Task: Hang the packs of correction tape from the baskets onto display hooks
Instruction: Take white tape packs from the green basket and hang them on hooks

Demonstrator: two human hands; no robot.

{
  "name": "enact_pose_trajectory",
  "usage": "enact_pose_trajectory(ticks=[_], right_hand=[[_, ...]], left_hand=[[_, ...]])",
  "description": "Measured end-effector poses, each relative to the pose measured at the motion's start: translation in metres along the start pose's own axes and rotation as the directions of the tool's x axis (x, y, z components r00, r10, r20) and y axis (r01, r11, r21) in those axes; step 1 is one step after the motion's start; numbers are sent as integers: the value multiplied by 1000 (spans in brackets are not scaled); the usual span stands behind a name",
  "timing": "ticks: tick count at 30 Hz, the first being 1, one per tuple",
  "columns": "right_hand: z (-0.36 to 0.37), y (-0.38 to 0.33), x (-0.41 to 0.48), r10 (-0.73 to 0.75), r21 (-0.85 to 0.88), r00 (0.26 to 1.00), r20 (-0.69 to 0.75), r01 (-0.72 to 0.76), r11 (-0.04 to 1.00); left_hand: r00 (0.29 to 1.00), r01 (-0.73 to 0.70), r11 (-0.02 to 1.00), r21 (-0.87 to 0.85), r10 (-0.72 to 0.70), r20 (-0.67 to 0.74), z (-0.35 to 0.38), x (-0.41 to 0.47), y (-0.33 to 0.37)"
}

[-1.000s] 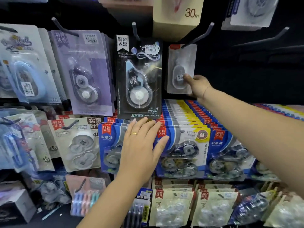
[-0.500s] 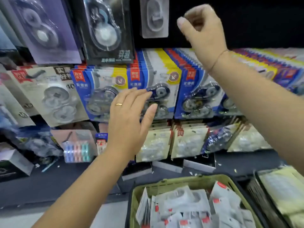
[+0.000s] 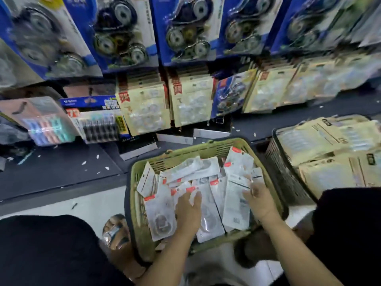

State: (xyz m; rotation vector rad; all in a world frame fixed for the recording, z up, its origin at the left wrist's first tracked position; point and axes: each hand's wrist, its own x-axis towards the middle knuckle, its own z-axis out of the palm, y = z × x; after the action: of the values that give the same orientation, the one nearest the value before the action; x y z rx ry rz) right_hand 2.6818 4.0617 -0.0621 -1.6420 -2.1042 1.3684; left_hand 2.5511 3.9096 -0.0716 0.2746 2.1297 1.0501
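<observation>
A green basket (image 3: 142,230) on the floor in front of me holds several white packs of correction tape (image 3: 208,170) with red tabs, lying loose in a heap. My left hand (image 3: 188,212) rests flat on the packs in the basket's middle, its fingers stretched forward. At the basket's right side my right hand (image 3: 260,201) has its fingertips on the edge of a white pack (image 3: 236,205). Blur hides whether those fingers pinch it. The display hooks are out of view above.
A black basket (image 3: 282,172) of beige packs stands to the right of the green one. Blue packs (image 3: 121,32) and beige packs (image 3: 144,108) hang in rows above a dark shelf (image 3: 57,172). My dark-clothed knees fill the lower corners.
My view has swung down from the hooks to the baskets. Both hands have dropped from the display into the green basket and now lie on the packs.
</observation>
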Motion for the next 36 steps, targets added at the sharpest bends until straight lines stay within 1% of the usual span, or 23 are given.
enact_pose_trajectory(ticks=[1, 2, 3, 4, 6, 7, 8, 9, 11, 13, 17, 18, 22, 26, 28, 29, 32, 33, 34, 36], right_hand=[[7, 12, 2, 53, -68, 998, 36, -50, 996], [12, 17, 4, 65, -134, 996, 58, -57, 989], [15, 13, 0, 67, -172, 996, 63, -55, 984], [16, 5, -11, 82, -192, 996, 37, -74, 979], [19, -7, -32, 88, -308, 992, -93, -113, 945], [23, -7, -38, 66, -385, 990, -127, -110, 916], [27, -9, -42, 68, -444, 992, -107, -109, 889], [31, -9, -43, 79, -462, 994, -81, -108, 881], [37, -12, -45, 96, -452, 995, -30, -99, 887], [38, -11, -41, 100, -399, 995, -17, -99, 912], [22, -10, -32, 138, -171, 986, 94, -121, 978], [17, -11, -31, 144, -144, 984, 104, -128, 981], [12, -11, -26, 110, -127, 992, 58, -101, 987], [2, -11, -24, 39, -179, 998, -51, -48, 983], [-8, -11, -20, 22, -129, 994, -111, -36, 991], [-11, -10, -17, 19, -93, 993, -118, -30, 995], [-10, -6, -10, 46, -25, 995, -91, -48, 999], [-7, -4, -10, 76, 0, 995, -72, -76, 997], [-4, -2, -10, 109, 0, 993, -53, -109, 994], [5, 1, -10, 181, -65, 984, -8, -181, 981]], left_hand=[[998, 32, 999, -24, -33, -47, 7, -1, -4], [994, 59, 997, -41, -62, -87, 11, -2, -4], [989, 88, 995, -50, -93, -116, 12, -2, -2], [984, 121, 991, -59, -127, -126, 13, -2, -1], [973, 198, 976, -95, -207, -102, 13, 3, 0], [969, 229, 968, -104, -237, -73, 13, 5, 1], [961, 269, 958, -102, -274, -32, 14, 5, 2], [951, 308, 947, -88, -308, 13, 16, 4, 3], [938, 346, 936, -65, -343, 53, 17, 3, 3], [936, 352, 933, -77, -349, 50, 17, 4, 3], [910, 414, 888, -199, -405, 85, 12, 8, 1], [906, 423, 878, -225, -412, 94, 12, 8, 0], [910, 415, 872, -260, -400, 110, 11, 7, -4], [935, 349, 882, -317, -348, 61, 12, 5, -9], [936, 345, 875, -340, -349, 52, 10, 5, -8], [935, 343, 872, -349, -351, 43, 9, 5, -6], [939, 313, 869, -382, -344, -13, 4, 10, -2], [941, 296, 871, -392, -337, -37, 3, 12, -1], [940, 290, 873, -393, -336, -52, 2, 13, -1], [943, 287, 882, -375, -329, -53, 2, 15, -3]])
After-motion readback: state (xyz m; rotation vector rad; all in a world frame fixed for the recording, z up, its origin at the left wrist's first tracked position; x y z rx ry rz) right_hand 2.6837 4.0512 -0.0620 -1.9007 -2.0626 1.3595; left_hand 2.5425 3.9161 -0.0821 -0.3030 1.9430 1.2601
